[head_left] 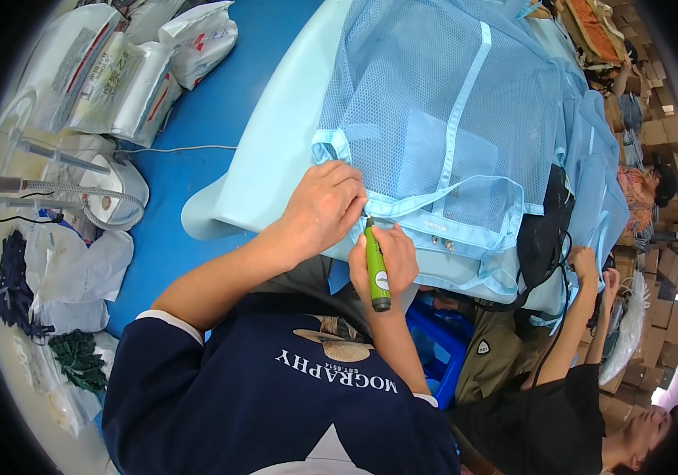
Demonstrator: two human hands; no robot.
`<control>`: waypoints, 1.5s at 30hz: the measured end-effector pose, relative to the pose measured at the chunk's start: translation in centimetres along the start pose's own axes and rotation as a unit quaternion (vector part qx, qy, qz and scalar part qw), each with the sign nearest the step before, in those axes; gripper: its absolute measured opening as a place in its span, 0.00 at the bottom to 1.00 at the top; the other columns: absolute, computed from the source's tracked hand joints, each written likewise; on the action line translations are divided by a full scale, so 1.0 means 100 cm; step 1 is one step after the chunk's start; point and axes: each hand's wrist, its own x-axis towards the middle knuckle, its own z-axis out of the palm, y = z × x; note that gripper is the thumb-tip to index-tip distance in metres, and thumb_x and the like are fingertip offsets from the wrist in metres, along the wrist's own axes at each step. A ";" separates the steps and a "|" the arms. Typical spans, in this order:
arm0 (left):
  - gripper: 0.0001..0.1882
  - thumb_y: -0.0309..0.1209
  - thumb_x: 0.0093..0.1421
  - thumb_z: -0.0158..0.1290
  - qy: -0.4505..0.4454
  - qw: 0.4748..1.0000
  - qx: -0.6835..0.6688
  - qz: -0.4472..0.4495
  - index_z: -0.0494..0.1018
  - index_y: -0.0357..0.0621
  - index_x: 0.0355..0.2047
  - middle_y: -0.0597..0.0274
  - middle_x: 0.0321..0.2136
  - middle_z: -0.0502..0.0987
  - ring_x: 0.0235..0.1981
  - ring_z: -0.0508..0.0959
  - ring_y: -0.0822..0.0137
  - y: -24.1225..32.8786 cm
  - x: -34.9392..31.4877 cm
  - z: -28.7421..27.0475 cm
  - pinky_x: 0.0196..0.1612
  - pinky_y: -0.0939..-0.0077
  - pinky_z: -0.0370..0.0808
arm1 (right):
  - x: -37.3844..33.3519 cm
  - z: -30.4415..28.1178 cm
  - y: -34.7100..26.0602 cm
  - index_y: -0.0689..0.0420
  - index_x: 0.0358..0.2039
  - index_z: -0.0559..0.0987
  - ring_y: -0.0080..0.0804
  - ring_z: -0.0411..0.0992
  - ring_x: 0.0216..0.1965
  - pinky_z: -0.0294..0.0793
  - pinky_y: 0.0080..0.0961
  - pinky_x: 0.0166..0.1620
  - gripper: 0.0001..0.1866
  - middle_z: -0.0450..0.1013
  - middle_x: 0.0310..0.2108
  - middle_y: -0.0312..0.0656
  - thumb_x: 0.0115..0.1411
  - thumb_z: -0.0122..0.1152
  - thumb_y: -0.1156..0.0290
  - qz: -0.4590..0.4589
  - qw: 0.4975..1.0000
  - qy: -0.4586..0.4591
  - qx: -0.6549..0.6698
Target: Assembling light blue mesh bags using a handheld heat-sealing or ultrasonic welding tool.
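Light blue mesh fabric (402,87) with paler binding strips lies in front of me, over smooth pale blue material (283,103). My left hand (324,204) is closed, its fingertips pinching the bound edge at the mesh's near left corner. Just right of it, my right hand (399,257) grips a green pen-shaped tool (377,269) with a dark butt end. The tool's thin dark tip points at the edge between my hands; whether it touches the fabric I cannot tell. Small metal fittings (443,242) show on the binding further right.
A white garment steamer (117,194) and filled plastic bags (133,87) stand left on the blue tabletop (196,127). A thin cord crosses there. At right, a co-worker in black (548,427) reaches toward the same fabric. A blue stool (443,348) is below; stacked cartons (659,317) stand beyond.
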 end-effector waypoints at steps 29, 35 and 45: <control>0.04 0.22 0.49 0.57 0.016 1.000 0.003 0.012 0.73 0.38 0.26 0.57 0.32 0.75 0.37 0.74 0.58 0.000 0.000 0.000 0.40 0.67 0.69 | 0.008 0.008 0.000 0.61 0.35 0.76 0.43 0.74 0.28 0.77 0.40 0.40 0.14 0.73 0.26 0.45 0.46 0.67 0.76 0.037 0.999 0.009 -0.020; 0.08 0.20 0.48 0.58 -0.009 1.000 -0.002 0.001 0.72 0.38 0.29 0.57 0.34 0.75 0.39 0.75 0.56 0.001 -0.001 -0.002 0.43 0.65 0.70 | 0.012 0.007 -0.002 0.61 0.35 0.77 0.43 0.74 0.29 0.76 0.39 0.41 0.14 0.73 0.27 0.45 0.46 0.67 0.76 0.054 0.998 0.005 -0.026; 0.06 0.20 0.48 0.57 -0.001 1.000 0.007 0.000 0.72 0.37 0.28 0.57 0.34 0.75 0.39 0.74 0.56 0.002 -0.002 -0.001 0.42 0.65 0.69 | 0.017 0.004 -0.001 0.64 0.36 0.76 0.45 0.73 0.31 0.73 0.34 0.37 0.15 0.74 0.29 0.49 0.46 0.66 0.81 0.064 0.997 -0.008 0.032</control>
